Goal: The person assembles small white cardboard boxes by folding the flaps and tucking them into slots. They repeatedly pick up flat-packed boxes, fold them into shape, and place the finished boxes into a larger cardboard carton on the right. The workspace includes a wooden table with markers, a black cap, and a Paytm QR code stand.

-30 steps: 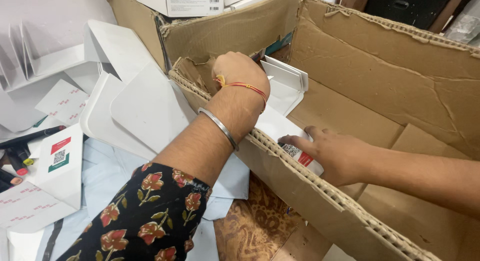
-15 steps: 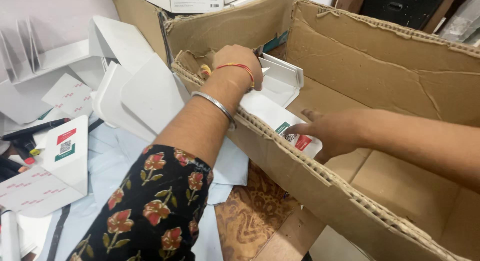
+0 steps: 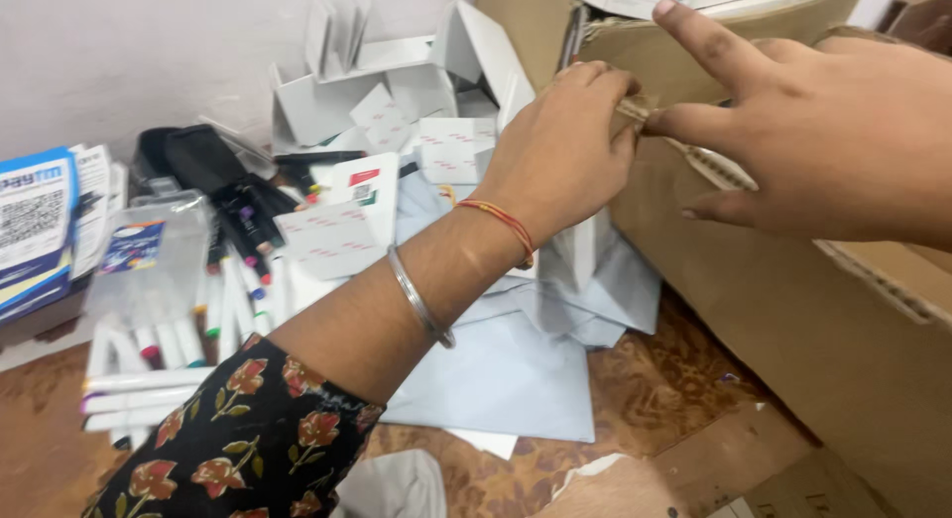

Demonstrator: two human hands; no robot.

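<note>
While both hands are meeting at the rim of the carton [image 3: 754, 280], the left hand [image 3: 560, 146] is pinching a small torn scrap of cardboard [image 3: 635, 108] at the carton's edge, its fingertips pressed together on it. The right hand [image 3: 828, 131] is closing thumb and a finger on the same scrap from the other side, its forefinger sticking up and its other fingers spread loose. The scrap is sitting at the upper edge of the carton wall, between the two hands. A bangle [image 3: 420, 298] and a red thread [image 3: 501, 221] are circling the left wrist. Behind the left arm, white boxes [image 3: 397, 77], sheets of paper [image 3: 506, 369] and markers [image 3: 188, 330] are lying scattered on the floor [image 3: 654, 399].
</note>
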